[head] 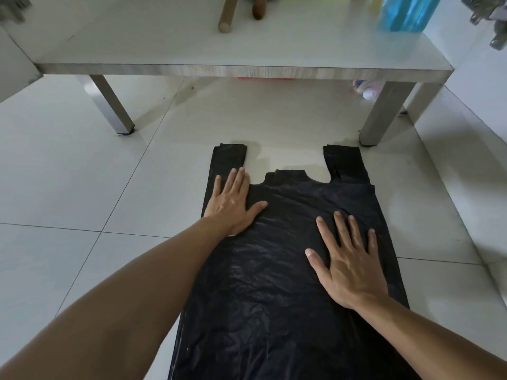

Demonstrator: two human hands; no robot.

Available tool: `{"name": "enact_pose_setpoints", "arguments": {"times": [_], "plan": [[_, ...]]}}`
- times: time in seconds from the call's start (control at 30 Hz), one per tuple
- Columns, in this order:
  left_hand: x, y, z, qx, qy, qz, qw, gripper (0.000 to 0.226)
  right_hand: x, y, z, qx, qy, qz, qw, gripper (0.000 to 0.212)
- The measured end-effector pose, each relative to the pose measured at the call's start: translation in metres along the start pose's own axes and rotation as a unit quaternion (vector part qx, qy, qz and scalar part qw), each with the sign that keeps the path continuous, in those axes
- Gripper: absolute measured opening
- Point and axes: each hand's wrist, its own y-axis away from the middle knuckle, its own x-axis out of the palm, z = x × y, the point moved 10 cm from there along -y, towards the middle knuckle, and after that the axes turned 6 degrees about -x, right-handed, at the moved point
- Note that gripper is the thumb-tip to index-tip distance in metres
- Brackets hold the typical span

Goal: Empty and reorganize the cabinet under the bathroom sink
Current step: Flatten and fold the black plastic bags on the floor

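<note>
A large black plastic bag (274,270) lies flat on the white tiled floor, its two handle loops pointing away from me toward the cabinet. My left hand (233,201) presses flat on the bag's upper left part, just below the left handle, with straight fingers. Flat on the bag's right side lies my right hand (348,264), fingers spread. Neither hand grips anything.
The cabinet's raised bottom shelf (247,68) stands on metal legs (109,102) right beyond the bag. On it lie two wooden handles (227,15) and a blue plastic packet (406,12). A small bottle (369,90) lies under the shelf at the right. An open door (13,64) stands at the left.
</note>
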Motion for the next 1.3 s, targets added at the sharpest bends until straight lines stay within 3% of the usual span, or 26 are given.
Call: {"name": "enact_pose_setpoints", "arguments": {"times": [0.47, 0.6, 0.7, 0.8, 0.97, 1.13, 1.3], "plan": [[-0.011, -0.056, 0.034, -0.099, 0.031, 0.021, 0.994, 0.089, 0.001, -0.001, -0.003, 0.007, -0.010, -0.007, 1.000, 0.078], [-0.024, -0.007, -0.026, -0.034, 0.026, -0.045, 0.998, 0.082, 0.001, -0.002, -0.001, 0.001, -0.010, -0.003, 1.000, 0.081], [-0.004, 0.037, -0.069, 0.031, 0.033, -0.024, 0.999, 0.078, -0.004, -0.002, -0.001, 0.007, -0.013, -0.012, 1.000, 0.080], [0.016, 0.048, -0.074, 0.047, 0.018, -0.007, 0.999, 0.076, -0.003, -0.002, 0.002, 0.009, -0.018, 0.011, 1.000, 0.080], [0.018, 0.048, -0.075, 0.053, -0.002, -0.023, 0.998, 0.075, -0.035, -0.037, -0.009, -0.005, -0.063, -0.072, 0.995, 0.068], [0.014, 0.050, -0.075, 0.048, 0.004, -0.018, 0.999, 0.075, -0.012, -0.075, -0.059, 0.062, -0.060, 0.048, 0.995, 0.075], [0.015, 0.049, -0.075, 0.048, 0.004, -0.020, 0.999, 0.075, -0.021, -0.102, -0.072, 0.093, -0.070, 0.036, 0.993, 0.075]]}}
